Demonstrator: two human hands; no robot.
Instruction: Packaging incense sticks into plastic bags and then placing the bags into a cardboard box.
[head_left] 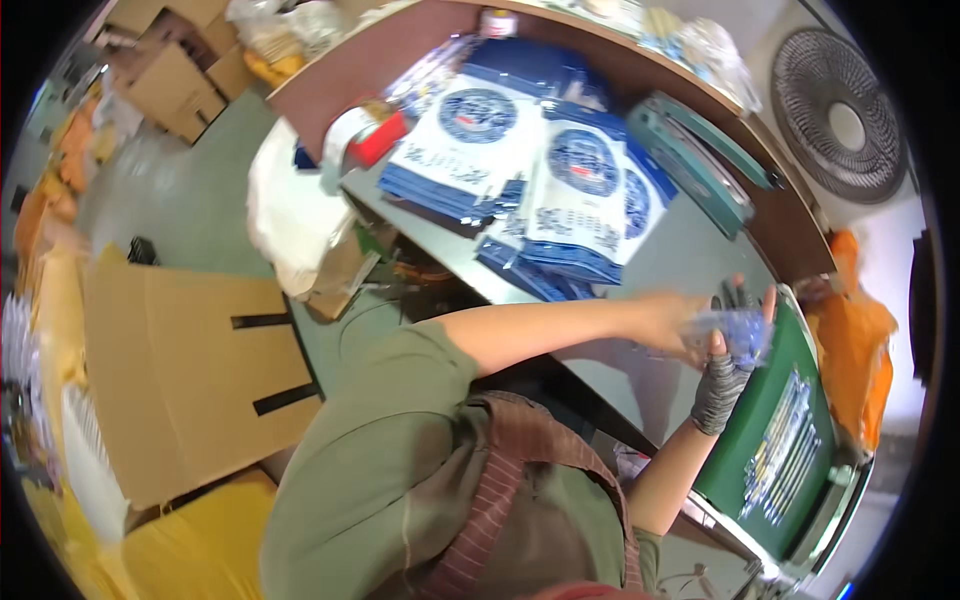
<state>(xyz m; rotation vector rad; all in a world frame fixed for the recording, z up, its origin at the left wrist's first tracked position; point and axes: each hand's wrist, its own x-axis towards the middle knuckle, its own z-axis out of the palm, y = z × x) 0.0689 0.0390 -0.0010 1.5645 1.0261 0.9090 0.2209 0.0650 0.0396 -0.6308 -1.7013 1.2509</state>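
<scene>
My right hand (pixel 718 385), in a grey fingerless glove, holds a small bluish see-through plastic packet (pixel 745 336) at the near end of the green belt. Some of its fingertips point up past the packet. My bare left hand (pixel 665 322) reaches across to the packet's left side; motion smears its fingers, so its grip does not show. Just left of the hands, blue-and-white printed pouches (pixel 575 195) lie in overlapping stacks on the grey table. More narrow blue-and-white packets (pixel 783 450) rest side by side on the green belt (pixel 740 480), close to my right forearm.
A long teal device (pixel 690 165) stands along the table's brown back wall (pixel 790 215). Behind it is a round fan (pixel 838 115). A red-and-white roll (pixel 375 138) sits at the table's left corner. A large cardboard box (pixel 190 380) occupies the left, an orange bag (pixel 855 340) the right.
</scene>
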